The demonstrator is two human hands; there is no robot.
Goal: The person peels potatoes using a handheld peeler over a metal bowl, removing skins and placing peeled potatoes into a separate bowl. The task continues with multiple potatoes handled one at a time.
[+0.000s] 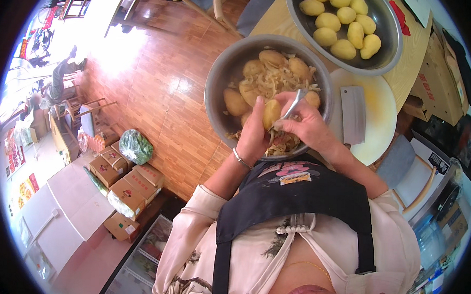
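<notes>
My left hand [253, 132] holds a partly peeled potato [272, 114] above a metal basin [217, 68]. My right hand [306, 119] grips a metal peeler [295, 103] against the potato's side; its working end is partly hidden by my fingers. Unpeeled potatoes [235, 102] and a heap of peelings [274, 81] fill much of this basin. Beyond it, at the upper right, a second metal basin [391, 52] holds several peeled yellow potatoes [327, 22]. A cleaver [353, 113] lies flat on a round white cutting board [379, 99], to the right of the nearer basin.
The basins and board are on a light wooden table [411, 69]. A red cloth [400, 18] lies near its far edge. Chairs stand beyond and at the right. Cardboard boxes [134, 189] and a bagged green vegetable [135, 147] sit at the left. A person [60, 79] is far off at upper left.
</notes>
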